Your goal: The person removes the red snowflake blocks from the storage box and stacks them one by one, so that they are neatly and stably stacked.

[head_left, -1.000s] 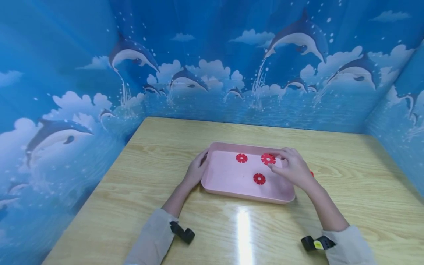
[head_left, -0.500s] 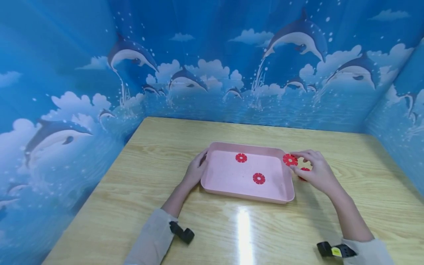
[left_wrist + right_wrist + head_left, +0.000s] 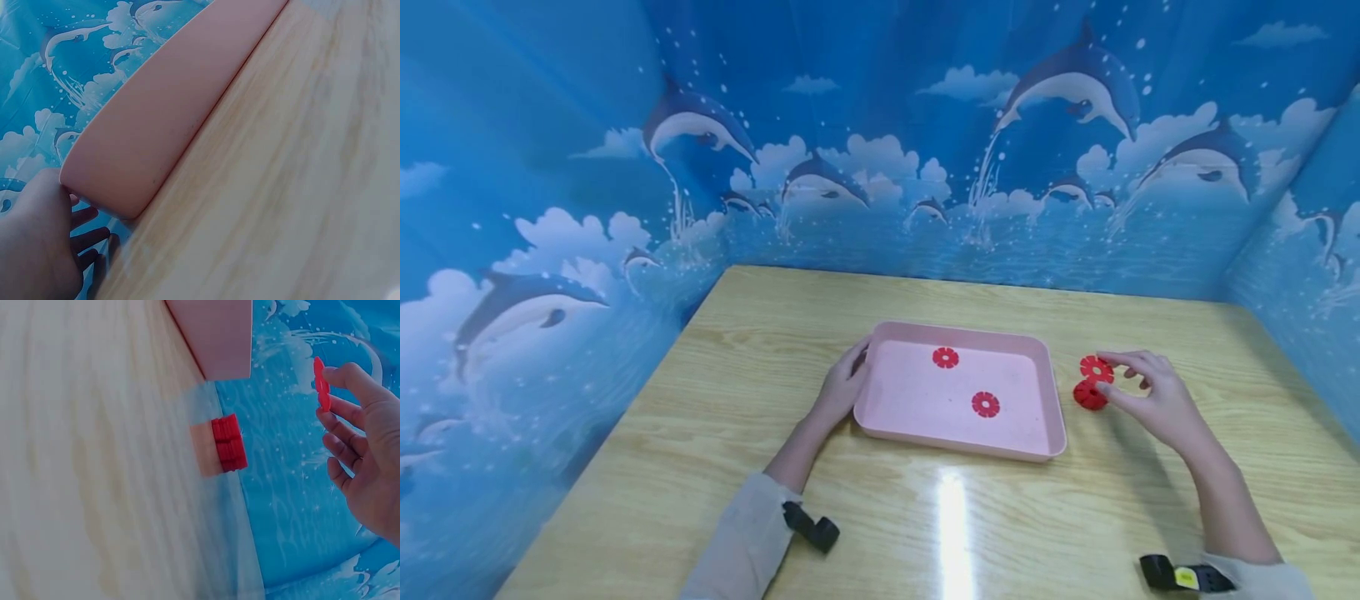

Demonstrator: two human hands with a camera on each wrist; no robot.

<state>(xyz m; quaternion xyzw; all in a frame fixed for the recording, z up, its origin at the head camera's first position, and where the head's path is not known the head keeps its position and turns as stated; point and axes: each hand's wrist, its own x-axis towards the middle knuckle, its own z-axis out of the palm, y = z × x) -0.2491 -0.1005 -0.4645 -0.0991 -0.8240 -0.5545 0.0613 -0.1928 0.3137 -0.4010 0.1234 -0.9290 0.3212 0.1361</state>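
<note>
Thumb and fingers of my right hand (image 3: 1157,400) pinch a red notched plastic disc (image 3: 1097,368). In the right wrist view that disc (image 3: 321,384) appears edge-on, above a short stack of red discs (image 3: 229,442) on the table. The same stack (image 3: 1090,395) overlaps the held disc's lower edge in the head view. My left hand (image 3: 841,386) holds the left end of a pink tray (image 3: 917,441). In the left wrist view this hand (image 3: 44,237) meets the tray's rim, its fingers along the outside of the end wall.
Inside the tray lie two red discs, one disc (image 3: 946,357) toward the back and another disc (image 3: 986,405) nearer the front. The wooden table (image 3: 760,333) ends at a blue dolphin-print curtain (image 3: 880,225) behind and at the sides.
My right hand has carried the red disc from over the tray, past its right edge, to the stack on the right. The left hand and the tray have stayed in place.
</note>
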